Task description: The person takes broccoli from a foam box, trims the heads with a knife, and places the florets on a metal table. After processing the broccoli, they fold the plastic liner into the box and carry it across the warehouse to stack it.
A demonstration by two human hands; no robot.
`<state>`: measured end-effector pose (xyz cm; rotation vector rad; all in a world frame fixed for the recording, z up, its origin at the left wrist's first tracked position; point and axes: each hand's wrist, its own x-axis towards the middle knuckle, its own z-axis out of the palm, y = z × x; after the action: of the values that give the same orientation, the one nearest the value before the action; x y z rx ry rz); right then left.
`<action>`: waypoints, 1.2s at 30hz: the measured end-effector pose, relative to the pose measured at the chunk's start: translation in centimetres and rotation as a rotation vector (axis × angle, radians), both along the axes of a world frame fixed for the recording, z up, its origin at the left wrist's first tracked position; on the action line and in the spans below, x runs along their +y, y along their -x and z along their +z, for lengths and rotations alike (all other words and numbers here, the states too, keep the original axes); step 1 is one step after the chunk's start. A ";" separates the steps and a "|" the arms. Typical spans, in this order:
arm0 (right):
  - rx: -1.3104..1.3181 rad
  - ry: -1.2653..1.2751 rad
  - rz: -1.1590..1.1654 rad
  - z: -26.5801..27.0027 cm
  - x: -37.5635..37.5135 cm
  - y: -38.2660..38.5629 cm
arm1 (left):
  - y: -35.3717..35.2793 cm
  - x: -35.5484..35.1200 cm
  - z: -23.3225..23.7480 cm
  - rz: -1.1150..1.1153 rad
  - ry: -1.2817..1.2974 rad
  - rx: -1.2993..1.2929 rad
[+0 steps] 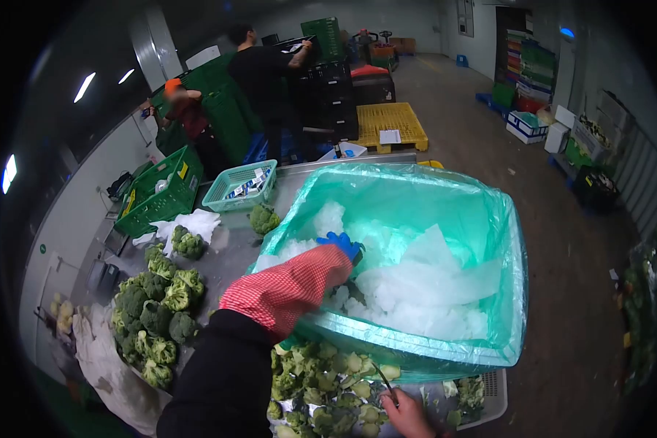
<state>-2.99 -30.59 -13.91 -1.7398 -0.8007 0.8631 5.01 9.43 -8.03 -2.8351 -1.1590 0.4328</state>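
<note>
The biggest container is a bin [511, 292] lined with clear green plastic; it holds white crushed ice [416, 317], with a pale, thin sheet [409, 277] lying over part of it. Take that bin as the clock's centre, twelve straight ahead of the person. The left hand [339, 245], blue-gloved below a red checked sleeve, reaches over the rim from eight o'clock and sits down by the ice (something dark green shows beside the fingers, but I cannot tell whether they grip it or stand apart).

At six o'clock, just outside the bin, the bare right hand [406, 417] has its fingers clamped on a thin dark tool [382, 381]. Broccoli pieces [325, 387] lie crowded at seven, and a pale tray [501, 398] at five holds leafy scraps [469, 394].

Whole broccoli heads [153, 314] are heaped near nine. A pale green basket [219, 206] at ten contains packets [248, 184]; beyond it stands a darker green crate [150, 212].
</note>
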 end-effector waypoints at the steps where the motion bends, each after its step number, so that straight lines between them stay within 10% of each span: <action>1: -0.056 0.007 -0.006 0.1 0.0 0.1 | -0.1 -0.1 0.1 0.028 -0.005 0.007; 10: -0.194 0.026 -0.038 2.0 -0.9 0.4 | -0.4 1.2 0.5 -0.156 -0.029 0.112; 16: -0.190 -0.069 -0.053 1.9 -1.2 0.8 | 0.4 -1.1 6.7 -0.080 0.089 -0.295; 22: -0.267 -0.064 -0.099 2.9 0.1 1.3 | 3.8 -2.3 12.9 0.192 1.065 -0.891; 29: 0.262 -0.366 -0.309 7.4 0.9 -0.2 | 13.7 -9.6 14.7 -0.034 1.728 -0.964; 36: 0.799 -0.502 -0.184 10.8 2.2 3.1 | 23.4 -17.0 9.8 0.040 1.842 -1.013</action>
<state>-6.04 -28.35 -3.07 -0.8863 -0.2702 1.0147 -18.38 -7.60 1.78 -5.0438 -1.0061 -0.2738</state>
